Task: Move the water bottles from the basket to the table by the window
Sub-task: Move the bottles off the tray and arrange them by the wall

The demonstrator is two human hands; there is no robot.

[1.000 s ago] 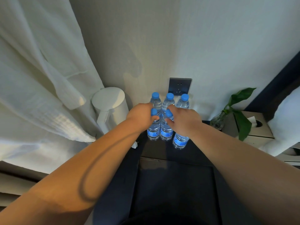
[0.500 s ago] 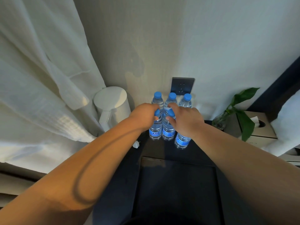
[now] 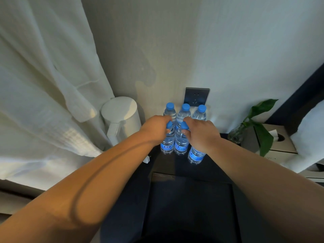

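- My left hand (image 3: 155, 131) is curled around the neck of the front-left bottle (image 3: 168, 141), fingers closed just under its blue cap.
- My right hand (image 3: 201, 133) has thumb and fingers pinched on the front-middle bottle (image 3: 181, 142); a third front bottle (image 3: 196, 156) sits under my wrist.
- Three more bottles (image 3: 184, 113) stand right behind, against the wall.
- All are upright on the dark counter (image 3: 175, 165).
- White kettle (image 3: 121, 118) on the left by the curtain (image 3: 43, 85); wall socket (image 3: 196, 97) behind; plant (image 3: 259, 123) and tissue box (image 3: 275, 141) to the right.
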